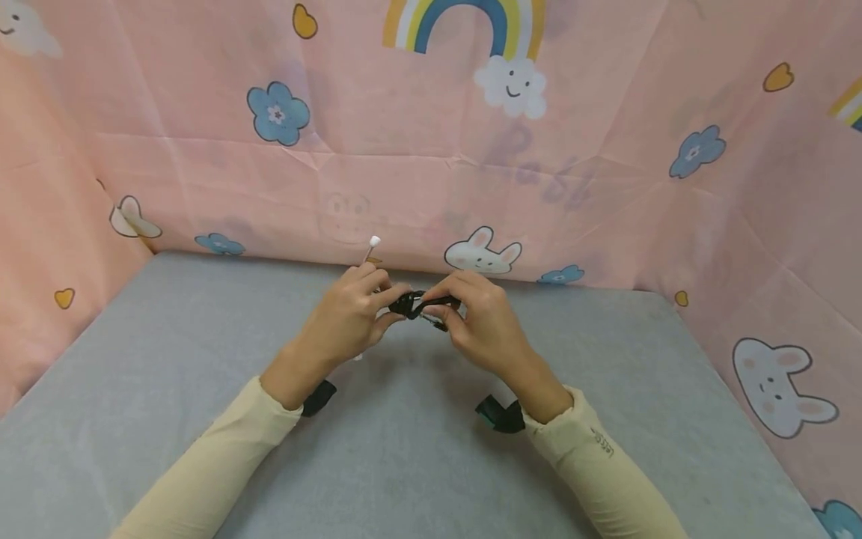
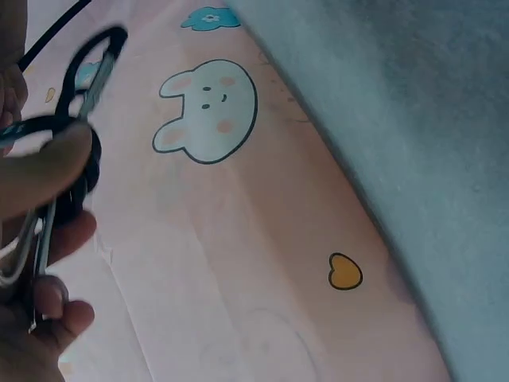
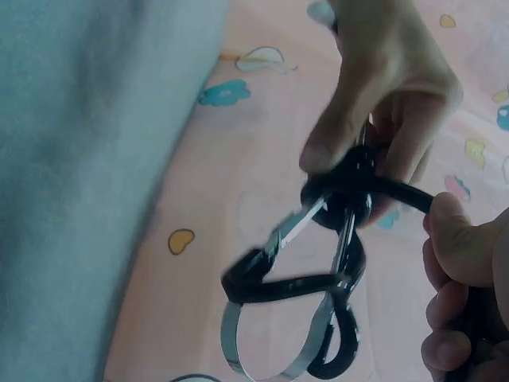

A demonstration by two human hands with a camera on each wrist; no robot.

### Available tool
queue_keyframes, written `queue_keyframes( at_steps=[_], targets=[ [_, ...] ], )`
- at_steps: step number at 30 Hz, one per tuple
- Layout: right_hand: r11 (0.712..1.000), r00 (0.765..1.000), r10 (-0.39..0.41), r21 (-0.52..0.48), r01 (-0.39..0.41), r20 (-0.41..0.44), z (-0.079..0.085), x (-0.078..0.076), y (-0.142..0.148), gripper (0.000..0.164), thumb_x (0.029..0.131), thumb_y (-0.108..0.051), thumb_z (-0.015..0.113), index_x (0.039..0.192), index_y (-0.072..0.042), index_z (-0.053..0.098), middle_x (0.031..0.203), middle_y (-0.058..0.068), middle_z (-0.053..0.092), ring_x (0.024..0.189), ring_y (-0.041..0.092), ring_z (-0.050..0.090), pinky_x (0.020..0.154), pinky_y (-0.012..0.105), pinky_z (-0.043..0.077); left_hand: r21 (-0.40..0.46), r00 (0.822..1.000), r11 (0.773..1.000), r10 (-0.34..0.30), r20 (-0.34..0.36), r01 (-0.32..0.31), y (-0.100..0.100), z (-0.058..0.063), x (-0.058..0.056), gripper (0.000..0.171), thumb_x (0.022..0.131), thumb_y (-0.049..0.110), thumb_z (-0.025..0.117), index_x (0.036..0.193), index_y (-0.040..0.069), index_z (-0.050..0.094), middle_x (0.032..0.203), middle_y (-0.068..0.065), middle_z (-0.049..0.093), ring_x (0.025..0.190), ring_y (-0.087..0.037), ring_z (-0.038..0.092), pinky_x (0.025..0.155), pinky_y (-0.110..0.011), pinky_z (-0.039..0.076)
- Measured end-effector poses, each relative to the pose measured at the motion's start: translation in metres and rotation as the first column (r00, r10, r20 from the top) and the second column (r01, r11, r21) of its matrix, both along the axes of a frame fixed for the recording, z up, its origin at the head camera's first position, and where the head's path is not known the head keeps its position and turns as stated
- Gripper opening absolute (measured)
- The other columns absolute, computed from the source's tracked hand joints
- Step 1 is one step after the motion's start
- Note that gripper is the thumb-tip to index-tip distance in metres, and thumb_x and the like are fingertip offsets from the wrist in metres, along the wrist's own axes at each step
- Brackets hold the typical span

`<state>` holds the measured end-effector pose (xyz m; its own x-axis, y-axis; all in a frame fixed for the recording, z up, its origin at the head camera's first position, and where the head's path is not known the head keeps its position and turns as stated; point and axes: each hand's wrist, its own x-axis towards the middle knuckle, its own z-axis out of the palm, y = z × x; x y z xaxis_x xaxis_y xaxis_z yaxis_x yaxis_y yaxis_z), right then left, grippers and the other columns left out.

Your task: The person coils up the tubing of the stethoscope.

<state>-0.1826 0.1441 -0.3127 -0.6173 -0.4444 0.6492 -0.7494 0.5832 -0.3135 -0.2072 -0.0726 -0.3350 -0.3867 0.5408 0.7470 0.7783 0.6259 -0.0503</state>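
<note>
The black coil (image 3: 343,185) is pinched by the left hand (image 1: 346,311); the cord (image 3: 404,193), gripped by the right hand (image 1: 483,320), should be held taut.

A person's left hand (image 1: 340,318) and right hand (image 1: 490,322), extending from cream sleeves (image 1: 215,453), pinch a black cord (image 1: 407,305) above a gray table (image 1: 417,471), a white-tipped stick (image 1: 374,242) jutting up beyond the left hand, before a pink cloth (image 1: 377,97) printed with rabbits (image 1: 481,256), blue flowers (image 1: 281,129) and a rainbow (image 1: 515,30) ending in a smiling cloud (image 1: 509,84).
</note>
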Motion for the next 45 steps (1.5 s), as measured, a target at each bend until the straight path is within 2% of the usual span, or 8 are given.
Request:
queue_keyframes(
  at_steps=[6, 11, 18, 21, 25, 31, 37, 45],
  targets=[
    [0.999, 1.0, 0.008, -0.044, -0.008, -0.001, 0.002, -0.004, 0.007, 0.009, 0.086, -0.01, 0.076, 0.095, -0.009, 0.074, 0.093, 0.003, 0.07, 0.079, 0.012, 0.059, 0.068, 0.025, 0.051, -0.027, 0.99, 0.99, -0.14, 0.0, 0.14, -0.001, 0.002, -0.002, 0.036, 0.071, 0.026, 0.09, 0.102, 0.013, 0.077, 0.077, -0.001, 0.055, 0.073, -0.017, 0.046, 0.072, -0.03, 0.044],
    [0.996, 0.994, 0.061, -0.075, -0.054, 0.092, 0.006, -0.008, 0.017, 0.009, 0.086, -0.013, 0.077, 0.095, -0.013, 0.076, 0.088, -0.001, 0.068, 0.07, 0.008, 0.049, 0.062, 0.023, 0.042, 0.04, 0.958, 0.958, -0.284, 0.034, 0.283, 0.0, 0.002, -0.004, 0.043, 0.067, 0.029, 0.091, 0.103, 0.01, 0.078, 0.072, 0.001, 0.054, 0.071, -0.013, 0.041, 0.07, -0.029, 0.04],
    [0.957, 0.926, 0.263, -0.198, -0.214, 0.271, 0.007, -0.021, 0.036, 0.013, 0.086, -0.002, 0.075, 0.095, -0.011, 0.077, 0.09, 0.003, 0.07, 0.069, 0.01, 0.052, 0.059, 0.022, 0.044, 0.145, 0.907, 0.901, -0.419, 0.047, 0.409, 0.006, 0.001, -0.002, 0.037, 0.067, 0.021, 0.092, 0.099, 0.007, 0.078, 0.071, 0.003, 0.063, 0.07, -0.011, 0.041, 0.062, -0.023, 0.038],
    [0.937, 0.896, 0.308, -0.266, -0.227, 0.32, 0.007, -0.022, 0.036, 0.011, 0.086, 0.0, 0.073, 0.096, -0.005, 0.076, 0.091, 0.006, 0.07, 0.069, 0.012, 0.055, 0.059, 0.023, 0.047, 0.124, 0.919, 0.911, -0.395, -0.014, 0.393, 0.009, 0.002, 0.002, 0.037, 0.068, 0.02, 0.092, 0.099, 0.006, 0.078, 0.073, 0.002, 0.066, 0.07, -0.012, 0.044, 0.062, -0.023, 0.04],
    [0.935, 0.876, 0.251, -0.336, -0.11, 0.412, 0.007, -0.018, 0.032, 0.01, 0.09, -0.007, 0.071, 0.098, -0.002, 0.074, 0.092, -0.001, 0.069, 0.071, 0.011, 0.059, 0.063, 0.024, 0.05, 0.058, 0.948, 0.957, -0.27, -0.169, 0.283, 0.015, 0.004, 0.007, 0.038, 0.07, 0.024, 0.09, 0.102, 0.007, 0.078, 0.075, 0.001, 0.069, 0.07, -0.016, 0.051, 0.063, -0.027, 0.043],
    [0.916, 0.848, 0.198, -0.4, 0.019, 0.492, 0.009, -0.015, 0.025, 0.015, 0.092, -0.012, 0.071, 0.101, -0.001, 0.074, 0.099, 0.001, 0.071, 0.083, 0.012, 0.063, 0.071, 0.024, 0.052, 0.038, 0.936, 0.99, -0.114, -0.334, 0.134, 0.019, 0.003, 0.012, 0.037, 0.072, 0.03, 0.089, 0.102, 0.011, 0.079, 0.077, 0.0, 0.071, 0.075, -0.018, 0.063, 0.073, -0.032, 0.051],
    [0.907, 0.826, 0.168, -0.412, 0.084, 0.538, 0.011, -0.013, 0.022, 0.015, 0.093, -0.014, 0.07, 0.101, -0.003, 0.074, 0.103, 0.004, 0.07, 0.088, 0.013, 0.062, 0.076, 0.024, 0.053, 0.071, 0.937, 0.988, -0.108, -0.333, 0.139, 0.02, 0.001, 0.012, 0.037, 0.072, 0.028, 0.09, 0.102, 0.009, 0.079, 0.079, -0.004, 0.069, 0.074, -0.021, 0.062, 0.076, -0.036, 0.053],
    [0.916, 0.877, 0.102, -0.389, 0.101, 0.469, 0.012, -0.008, 0.015, 0.017, 0.092, -0.015, 0.071, 0.101, -0.001, 0.075, 0.106, 0.012, 0.072, 0.089, 0.012, 0.064, 0.076, 0.024, 0.054, 0.143, 0.959, 0.973, -0.146, -0.243, 0.184, 0.019, -0.001, 0.01, 0.041, 0.068, 0.024, 0.092, 0.104, 0.008, 0.078, 0.089, -0.006, 0.072, 0.075, -0.02, 0.062, 0.072, -0.032, 0.053]
  ],
)
